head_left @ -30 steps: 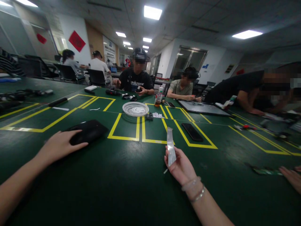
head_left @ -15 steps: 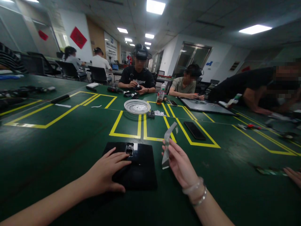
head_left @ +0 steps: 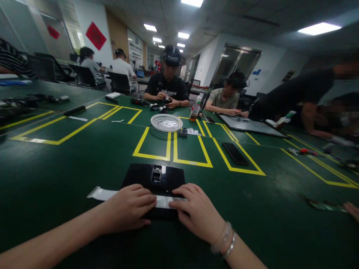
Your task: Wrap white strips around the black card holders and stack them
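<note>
A glossy black plate (head_left: pixel 169 175) with a small recessed metal fitting lies on the green table in front of me. Across its near part runs a white flat ribbon cable (head_left: pixel 162 202), its flat end sticking out past the plate on the left. My left hand (head_left: pixel 130 207) is closed over the cable, fingers together and thumb below. On the right part of the cable is my right hand (head_left: pixel 195 209), fingertips pressing on it and thumb on the near side. The hands cover parts of the cable, including its right end.
Beyond the plate are yellow tape outlines (head_left: pixel 151 156), a white round basket (head_left: pixel 166 123), a black phone (head_left: pixel 235 153) and a bottle (head_left: pixel 193 112). A large flat panel (head_left: pixel 249 125) lies farther right. Co-workers sit or lean around the table; one person's hand (head_left: pixel 352 211) shows at the right edge.
My right hand has brought the ribbon cable down and left onto the black plate. My left hand has shifted slightly nearer and now closes over the cable instead of lying spread on the plate.
</note>
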`<act>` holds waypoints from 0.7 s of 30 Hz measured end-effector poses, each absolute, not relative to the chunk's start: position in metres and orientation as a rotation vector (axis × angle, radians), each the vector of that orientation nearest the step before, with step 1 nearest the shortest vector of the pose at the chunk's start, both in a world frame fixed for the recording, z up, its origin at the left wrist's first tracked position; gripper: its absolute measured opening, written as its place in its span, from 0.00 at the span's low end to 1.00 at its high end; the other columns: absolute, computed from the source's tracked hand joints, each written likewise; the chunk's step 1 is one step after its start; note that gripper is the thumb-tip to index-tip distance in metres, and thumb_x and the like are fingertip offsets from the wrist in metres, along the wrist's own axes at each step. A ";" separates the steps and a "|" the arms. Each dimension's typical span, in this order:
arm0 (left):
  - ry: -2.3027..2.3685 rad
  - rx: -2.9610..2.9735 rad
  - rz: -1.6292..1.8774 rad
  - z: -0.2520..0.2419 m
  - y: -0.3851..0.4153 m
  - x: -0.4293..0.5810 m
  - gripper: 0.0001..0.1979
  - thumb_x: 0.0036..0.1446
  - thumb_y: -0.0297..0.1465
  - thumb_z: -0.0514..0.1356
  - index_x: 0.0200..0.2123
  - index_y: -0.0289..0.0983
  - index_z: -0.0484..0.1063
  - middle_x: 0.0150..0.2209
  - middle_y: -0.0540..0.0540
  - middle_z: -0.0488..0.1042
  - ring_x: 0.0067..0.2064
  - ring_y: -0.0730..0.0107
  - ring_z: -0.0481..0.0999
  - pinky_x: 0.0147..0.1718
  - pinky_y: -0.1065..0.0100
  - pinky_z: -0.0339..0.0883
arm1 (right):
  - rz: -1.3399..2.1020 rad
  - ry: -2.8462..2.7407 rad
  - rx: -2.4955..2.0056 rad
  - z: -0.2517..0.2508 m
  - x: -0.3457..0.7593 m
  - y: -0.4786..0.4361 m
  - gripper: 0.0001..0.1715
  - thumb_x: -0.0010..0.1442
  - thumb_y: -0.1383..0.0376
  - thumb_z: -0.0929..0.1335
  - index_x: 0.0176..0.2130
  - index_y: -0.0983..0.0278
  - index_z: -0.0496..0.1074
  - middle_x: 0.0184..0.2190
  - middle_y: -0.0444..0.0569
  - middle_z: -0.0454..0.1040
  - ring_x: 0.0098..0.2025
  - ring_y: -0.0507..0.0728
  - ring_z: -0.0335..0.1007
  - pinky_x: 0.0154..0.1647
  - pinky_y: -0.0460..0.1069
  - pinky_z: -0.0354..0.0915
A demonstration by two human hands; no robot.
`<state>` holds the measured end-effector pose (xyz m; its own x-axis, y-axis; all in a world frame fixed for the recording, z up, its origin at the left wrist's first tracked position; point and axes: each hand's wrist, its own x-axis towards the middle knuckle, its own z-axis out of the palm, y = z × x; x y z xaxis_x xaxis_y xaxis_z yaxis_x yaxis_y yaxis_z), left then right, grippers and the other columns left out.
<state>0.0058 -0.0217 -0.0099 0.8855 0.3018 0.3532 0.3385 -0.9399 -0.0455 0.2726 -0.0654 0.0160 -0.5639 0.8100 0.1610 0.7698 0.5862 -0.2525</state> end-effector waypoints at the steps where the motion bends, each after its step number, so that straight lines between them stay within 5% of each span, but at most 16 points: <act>1: -0.530 -2.976 -0.485 -0.011 -0.020 0.006 0.20 0.60 0.39 0.65 0.53 0.36 0.72 0.48 0.43 0.75 0.46 0.60 0.74 0.46 0.62 0.67 | 0.212 -2.558 -1.295 0.016 0.273 -0.065 0.16 0.60 0.68 0.68 0.47 0.52 0.77 0.52 0.45 0.74 0.56 0.59 0.64 0.62 0.59 0.55; 8: -0.608 -3.033 -0.500 -0.014 -0.020 0.006 0.19 0.59 0.36 0.65 0.53 0.40 0.72 0.48 0.47 0.76 0.46 0.62 0.75 0.48 0.61 0.66 | 0.141 -2.484 -1.271 0.020 0.275 -0.064 0.13 0.62 0.66 0.68 0.45 0.52 0.77 0.48 0.44 0.74 0.53 0.58 0.66 0.64 0.60 0.50; 16: -0.915 -3.038 -0.344 -0.012 -0.006 -0.006 0.50 0.53 0.52 0.66 0.71 0.39 0.50 0.67 0.39 0.57 0.65 0.47 0.59 0.66 0.48 0.46 | 0.161 -2.508 -1.276 0.019 0.273 -0.066 0.08 0.63 0.61 0.69 0.41 0.52 0.78 0.49 0.45 0.74 0.54 0.58 0.66 0.66 0.62 0.48; 21: -0.940 -3.073 -0.350 -0.008 -0.006 -0.003 0.45 0.53 0.51 0.65 0.69 0.39 0.55 0.64 0.39 0.61 0.63 0.49 0.62 0.68 0.48 0.43 | 0.047 -2.427 -1.232 0.020 0.276 -0.064 0.11 0.64 0.63 0.68 0.46 0.54 0.76 0.49 0.47 0.75 0.52 0.59 0.69 0.64 0.64 0.52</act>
